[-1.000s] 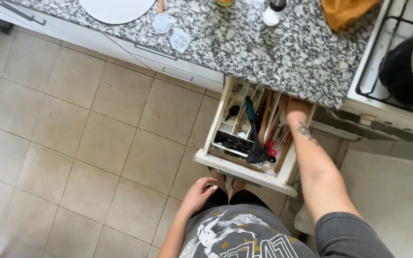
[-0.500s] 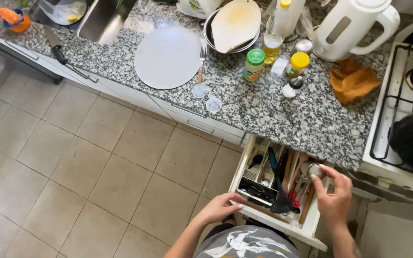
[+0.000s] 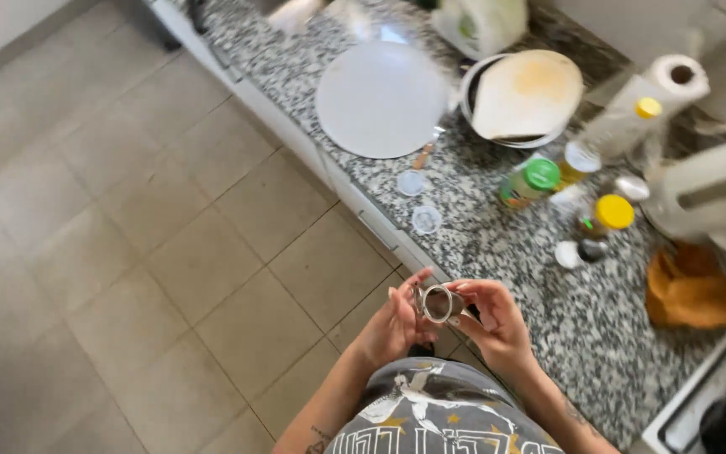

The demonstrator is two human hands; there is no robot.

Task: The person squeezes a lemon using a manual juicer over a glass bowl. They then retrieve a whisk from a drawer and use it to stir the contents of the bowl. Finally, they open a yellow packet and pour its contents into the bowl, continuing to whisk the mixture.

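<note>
Both hands hold one small round metal strainer [image 3: 439, 303] close to the body, by the tabletop [image 3: 539, 277] edge; the left hand [image 3: 397, 324] pinches its rim; the right hand [image 3: 493, 324] pinches the other side, turning it up to look inside.

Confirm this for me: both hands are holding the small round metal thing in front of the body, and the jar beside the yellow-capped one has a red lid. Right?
Not quite. The head view shows the jar next to the yellow-capped jar has a green lid, not red. The rest stands: left hand and right hand both hold the small round metal thing.
</note>
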